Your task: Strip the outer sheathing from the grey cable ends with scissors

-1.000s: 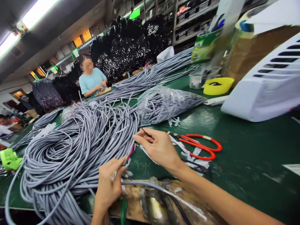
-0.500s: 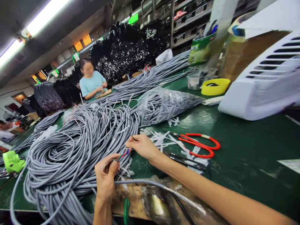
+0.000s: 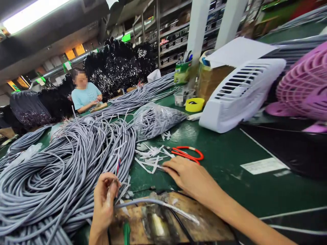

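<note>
My left hand (image 3: 104,197) is closed on a cable end at the lower centre, and thin red and blue wires (image 3: 118,166) stick up from its fingers. A grey cable (image 3: 148,201) runs from beside this hand across the wooden board (image 3: 212,217), ending in a whitish stretch. Over the table my right hand (image 3: 190,175) reaches down by the white strips (image 3: 150,158), fingertips together at their edge; what lies under its palm is hidden. Just beyond it are red-handled scissors (image 3: 190,153).
A large coil of grey cable (image 3: 63,170) fills the left. Behind the strips lies a plastic bag of cut cable (image 3: 158,119). A white slotted casing (image 3: 240,95), a yellow ring (image 3: 194,104) and a pink fan (image 3: 304,85) stand to the right. Another person (image 3: 85,93) works across the table.
My right hand has left the coloured wires and moved right, down to the white strips, over where a dark tool lay. The left hand keeps the wires. The view has swung right.
</note>
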Demonstrator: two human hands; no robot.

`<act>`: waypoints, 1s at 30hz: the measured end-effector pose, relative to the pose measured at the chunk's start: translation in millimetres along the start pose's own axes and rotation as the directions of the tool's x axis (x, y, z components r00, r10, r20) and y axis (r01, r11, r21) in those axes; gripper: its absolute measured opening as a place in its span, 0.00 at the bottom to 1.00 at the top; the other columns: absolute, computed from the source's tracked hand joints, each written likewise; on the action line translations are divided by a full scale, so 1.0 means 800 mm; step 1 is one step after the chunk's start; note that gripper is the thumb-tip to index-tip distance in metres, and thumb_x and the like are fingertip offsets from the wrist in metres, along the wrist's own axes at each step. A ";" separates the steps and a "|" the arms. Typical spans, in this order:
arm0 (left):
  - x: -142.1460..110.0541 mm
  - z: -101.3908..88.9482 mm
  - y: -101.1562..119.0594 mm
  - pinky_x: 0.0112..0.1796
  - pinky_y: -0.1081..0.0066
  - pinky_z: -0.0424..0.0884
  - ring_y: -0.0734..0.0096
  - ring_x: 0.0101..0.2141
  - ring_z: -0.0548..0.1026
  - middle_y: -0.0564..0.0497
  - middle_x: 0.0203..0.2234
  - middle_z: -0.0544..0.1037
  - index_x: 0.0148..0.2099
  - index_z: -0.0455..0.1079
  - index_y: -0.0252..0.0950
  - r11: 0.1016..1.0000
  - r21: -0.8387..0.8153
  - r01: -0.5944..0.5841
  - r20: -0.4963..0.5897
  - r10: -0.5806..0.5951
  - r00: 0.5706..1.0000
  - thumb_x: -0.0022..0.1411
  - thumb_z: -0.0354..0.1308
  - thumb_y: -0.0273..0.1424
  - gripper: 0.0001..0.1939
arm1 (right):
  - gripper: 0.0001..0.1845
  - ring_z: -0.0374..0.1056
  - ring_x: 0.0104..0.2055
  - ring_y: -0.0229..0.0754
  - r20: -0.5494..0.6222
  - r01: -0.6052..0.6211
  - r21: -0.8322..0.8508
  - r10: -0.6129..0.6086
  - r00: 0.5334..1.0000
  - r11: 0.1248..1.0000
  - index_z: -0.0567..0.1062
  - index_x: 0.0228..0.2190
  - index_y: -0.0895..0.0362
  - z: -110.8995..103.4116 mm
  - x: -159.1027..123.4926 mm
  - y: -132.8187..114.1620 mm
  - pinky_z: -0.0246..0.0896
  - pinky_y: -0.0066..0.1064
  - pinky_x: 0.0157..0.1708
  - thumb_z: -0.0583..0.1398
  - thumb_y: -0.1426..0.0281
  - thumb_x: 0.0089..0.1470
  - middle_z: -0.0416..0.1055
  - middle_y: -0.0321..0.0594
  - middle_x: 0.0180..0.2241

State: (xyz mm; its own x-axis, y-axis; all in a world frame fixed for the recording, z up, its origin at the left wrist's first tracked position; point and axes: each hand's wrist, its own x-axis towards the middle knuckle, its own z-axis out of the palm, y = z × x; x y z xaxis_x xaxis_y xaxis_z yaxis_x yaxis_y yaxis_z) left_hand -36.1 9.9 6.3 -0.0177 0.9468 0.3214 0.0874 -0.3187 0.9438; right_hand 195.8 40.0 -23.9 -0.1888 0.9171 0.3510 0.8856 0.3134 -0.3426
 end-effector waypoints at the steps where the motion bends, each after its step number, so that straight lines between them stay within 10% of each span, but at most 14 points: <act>1: 0.000 0.001 0.000 0.24 0.79 0.62 0.76 0.24 0.66 0.54 0.24 0.69 0.39 0.68 0.39 1.000 -0.004 0.007 0.000 -0.007 1.000 0.56 0.57 0.35 0.08 | 0.10 0.70 0.32 0.44 0.003 -0.004 -0.066 0.004 1.000 0.998 0.76 0.28 0.56 -0.002 -0.004 0.008 0.64 0.33 0.33 0.55 0.75 0.52 0.74 0.41 0.29; 5: 0.003 0.001 0.004 0.28 0.77 0.67 0.77 0.23 0.67 0.55 0.26 0.70 0.51 0.66 0.42 0.996 0.015 0.083 0.039 -0.084 0.996 0.56 0.57 0.36 0.20 | 0.11 0.70 0.32 0.44 0.068 0.031 -0.202 -0.018 0.998 0.979 0.76 0.28 0.57 -0.008 -0.013 0.023 0.64 0.33 0.32 0.54 0.78 0.50 0.74 0.42 0.30; 11: 0.002 -0.006 0.004 0.33 0.73 0.70 0.65 0.35 0.73 0.46 0.40 0.76 0.41 0.75 0.39 0.984 0.085 0.159 0.011 -0.161 0.987 0.49 0.62 0.41 0.18 | 0.17 0.67 0.42 0.46 0.156 -0.039 -0.305 0.090 0.984 0.952 0.72 0.36 0.61 -0.022 -0.001 0.011 0.61 0.31 0.41 0.53 0.85 0.43 0.71 0.47 0.38; 19: 0.007 -0.012 -0.015 0.27 0.78 0.69 0.73 0.26 0.71 0.53 0.25 0.74 0.30 0.70 0.39 0.990 -0.065 -0.122 -0.084 0.116 0.990 0.47 0.65 0.34 0.08 | 0.16 0.70 0.36 0.46 0.120 -0.109 -0.366 0.163 0.979 0.924 0.69 0.38 0.62 -0.079 0.031 0.000 0.61 0.31 0.32 0.54 0.83 0.45 0.69 0.48 0.38; 25: 0.002 0.000 -0.002 0.27 0.73 0.67 0.73 0.22 0.66 0.53 0.18 0.66 0.20 0.68 0.36 0.956 -0.051 -0.288 -0.103 0.282 0.954 0.50 0.61 0.41 0.15 | 0.12 0.70 0.30 0.43 -0.030 0.175 -0.079 -0.177 0.984 0.982 0.69 0.40 0.56 -0.057 0.057 -0.054 0.60 0.30 0.28 0.49 0.71 0.56 0.71 0.42 0.33; 30: -0.003 0.007 -0.006 0.31 0.71 0.64 0.71 0.27 0.68 0.52 0.21 0.65 0.19 0.68 0.36 0.968 0.005 -0.253 -0.161 0.250 0.955 0.56 0.57 0.36 0.15 | 0.17 0.70 0.28 0.40 -0.148 0.384 0.410 -0.355 0.923 0.827 0.71 0.31 0.55 -0.005 0.048 -0.090 0.62 0.29 0.27 0.45 0.66 0.59 0.73 0.40 0.28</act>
State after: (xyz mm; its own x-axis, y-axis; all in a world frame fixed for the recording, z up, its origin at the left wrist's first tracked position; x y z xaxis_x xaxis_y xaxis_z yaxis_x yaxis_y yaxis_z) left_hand -31.1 9.8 0.6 -0.1558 0.8169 0.5554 0.0939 -0.5475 0.8315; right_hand 126.3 52.1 17.7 -0.4254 0.6989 0.5749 0.4863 0.7123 -0.5061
